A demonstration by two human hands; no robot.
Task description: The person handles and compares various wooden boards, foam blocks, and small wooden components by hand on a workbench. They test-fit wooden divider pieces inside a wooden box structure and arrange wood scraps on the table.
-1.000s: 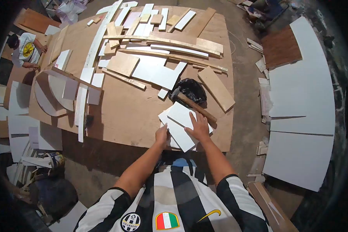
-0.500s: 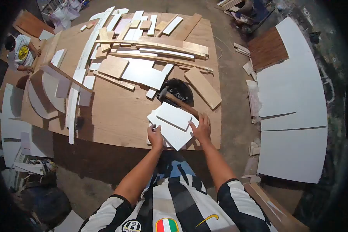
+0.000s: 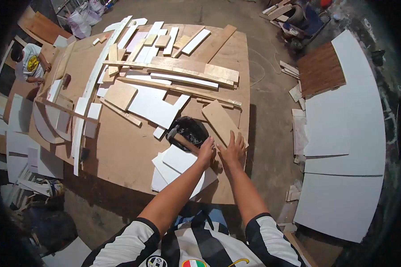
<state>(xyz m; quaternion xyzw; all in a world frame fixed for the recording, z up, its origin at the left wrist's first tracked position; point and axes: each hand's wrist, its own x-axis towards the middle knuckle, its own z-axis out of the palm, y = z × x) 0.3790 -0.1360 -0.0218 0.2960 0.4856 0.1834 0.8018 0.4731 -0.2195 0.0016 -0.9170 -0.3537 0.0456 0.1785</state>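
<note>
My left hand [image 3: 206,152] is closed round the wooden handle of a hammer [image 3: 188,143], whose head end lies by a black plastic-lined container [image 3: 192,129]. Just to the right, my right hand [image 3: 233,151] rests with fingers spread on the lower end of a light wooden board [image 3: 219,119]. Under my left forearm lies a small stack of white panels [image 3: 176,159], the top one smaller than those below.
Several wood strips and white pieces [image 3: 156,107] cover the far half of the plywood table [image 3: 120,155]. A co-worker [image 3: 31,64] stands at the far left by a curved assembly [image 3: 53,115]. Large white sheets [image 3: 343,133] lie on the right.
Both hands have left the white panels. My left hand has moved right onto the hammer handle, and my right hand has reached to the wooden board. The camera view has shifted slightly.
</note>
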